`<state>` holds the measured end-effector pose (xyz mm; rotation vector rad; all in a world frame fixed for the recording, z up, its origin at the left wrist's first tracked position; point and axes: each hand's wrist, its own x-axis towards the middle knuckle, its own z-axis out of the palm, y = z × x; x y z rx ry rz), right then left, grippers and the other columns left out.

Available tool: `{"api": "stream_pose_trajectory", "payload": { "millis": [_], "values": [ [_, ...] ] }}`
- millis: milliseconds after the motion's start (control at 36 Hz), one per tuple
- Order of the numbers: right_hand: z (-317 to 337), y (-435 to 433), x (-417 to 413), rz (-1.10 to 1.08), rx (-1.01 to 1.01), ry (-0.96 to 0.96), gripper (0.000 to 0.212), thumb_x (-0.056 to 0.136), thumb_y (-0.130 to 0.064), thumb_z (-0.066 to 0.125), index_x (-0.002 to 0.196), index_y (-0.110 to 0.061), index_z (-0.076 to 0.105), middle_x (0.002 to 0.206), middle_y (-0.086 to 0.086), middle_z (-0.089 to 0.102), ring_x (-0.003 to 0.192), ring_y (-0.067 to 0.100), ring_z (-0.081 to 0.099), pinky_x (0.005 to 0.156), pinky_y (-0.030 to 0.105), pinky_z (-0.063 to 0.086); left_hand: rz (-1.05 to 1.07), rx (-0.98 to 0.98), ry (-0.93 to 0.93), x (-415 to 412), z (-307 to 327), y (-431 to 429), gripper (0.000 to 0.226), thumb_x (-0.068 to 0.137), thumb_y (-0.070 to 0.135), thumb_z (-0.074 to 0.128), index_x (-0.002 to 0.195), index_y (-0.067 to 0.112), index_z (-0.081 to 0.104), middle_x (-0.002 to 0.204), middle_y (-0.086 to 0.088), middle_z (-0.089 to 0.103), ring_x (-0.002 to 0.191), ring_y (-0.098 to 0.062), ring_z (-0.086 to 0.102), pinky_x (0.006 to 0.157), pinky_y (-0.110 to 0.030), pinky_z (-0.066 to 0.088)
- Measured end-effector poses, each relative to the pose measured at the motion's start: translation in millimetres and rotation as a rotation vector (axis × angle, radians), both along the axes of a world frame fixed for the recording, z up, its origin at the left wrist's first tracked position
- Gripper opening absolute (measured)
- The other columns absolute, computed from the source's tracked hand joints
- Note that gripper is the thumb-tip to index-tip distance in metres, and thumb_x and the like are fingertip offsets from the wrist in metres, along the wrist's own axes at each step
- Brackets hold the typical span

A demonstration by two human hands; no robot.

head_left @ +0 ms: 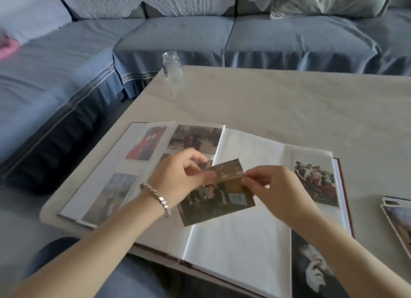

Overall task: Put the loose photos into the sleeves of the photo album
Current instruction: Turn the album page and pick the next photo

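Left hand: bracelet at the wrist, fingers curled, thumb and forefinger pinched on the left end of the held photos.

Right hand: fingers curled, fingertips pinched on the right end of the same prints, at the point where the two overlap. Cannot tell whether gripping one print or both.

Held photos: two prints, overlapped, raised just above the album. Long axis of each roughly left to right between the hands, the upper print tilted up toward the right. Likely being peeled apart or sorted before loading.

Album: open flat on the table, spine running away from the body.
- Left page: sleeves filled.
- Right page: one group picture at the far right, a dark portrait at the near right corner, broad white blank sleeves elsewhere.

Key relation: blank sleeves directly beneath and toward the body from the held photos; right hand nearer to them, left hand over the spine. Sleeve mouths not discernible, so turning of the print's long axis to suit cannot be judged.

Loose stack: more photos, on the table, well right of the album, nearest the right hand.

Glass jar: far table corner, upright. Sofa beyond.
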<state>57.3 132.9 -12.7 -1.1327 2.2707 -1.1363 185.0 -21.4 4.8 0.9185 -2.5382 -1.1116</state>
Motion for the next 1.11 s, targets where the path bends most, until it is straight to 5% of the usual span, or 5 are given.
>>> {"api": "stream_pose_trajectory", "payload": {
  "millis": [250,361,556,722,1111],
  "values": [
    [-11.8,-43.8,23.8,-0.066,-0.197,-0.253,0.027,0.089,-0.007,0.058,0.071,-0.026,0.064,0.048,-0.02,0.06,0.043,-0.002,0.053,0.043,0.009,0.037,0.399,0.439,0.194,40.9,-18.2,-27.8,0.024,0.074,0.013,0.074,0.095,0.018,0.063,0.092,-0.001,0.071,0.089,-0.019,0.068,0.079,-0.039,0.056],
    [-20.4,-62.8,31.7,-0.006,-0.116,-0.205,0.02,0.093,-0.01,0.051,0.089,-0.02,0.068,0.081,-0.007,0.072,0.08,0.009,0.067,0.072,0.028,0.054,0.448,0.296,0.215,60.6,-30.3,-41.7,0.012,0.085,0.007,0.064,0.092,0.016,0.064,0.091,0.0,0.069,0.09,-0.019,0.066,0.081,-0.04,0.055],
    [-32.6,-91.6,16.3,0.279,0.196,0.31,0.04,0.098,-0.026,0.042,0.138,-0.025,0.043,0.15,-0.004,0.031,0.141,0.013,0.021,0.111,0.026,0.018,0.563,-0.002,0.107,99.2,-48.8,-72.7,0.016,0.09,0.009,0.056,0.104,0.004,0.052,0.101,-0.013,0.064,0.085,-0.028,0.063,0.061,-0.036,0.054],
    [-53.3,-105.2,3.9,0.312,0.24,0.452,0.05,0.094,-0.049,0.026,0.137,-0.031,0.044,0.153,-0.005,0.026,0.143,0.009,0.011,0.113,0.027,0.01,0.579,-0.14,0.115,121.2,-52.6,-79.3,0.057,0.091,0.004,0.054,0.142,0.013,0.032,0.138,-0.01,0.046,0.107,-0.015,0.05,0.052,-0.005,0.044],
    [-64.3,-104.3,6.2,0.273,0.172,0.455,0.07,0.082,-0.056,0.012,0.133,-0.027,0.051,0.149,-0.002,0.034,0.142,0.011,0.016,0.111,0.025,0.011,0.634,-0.343,0.177,159.2,-76.2,-89.7,0.056,0.092,0.005,0.052,0.143,0.007,0.03,0.14,-0.017,0.044,0.12,-0.024,0.048,0.076,-0.009,0.04]
  ]
}}
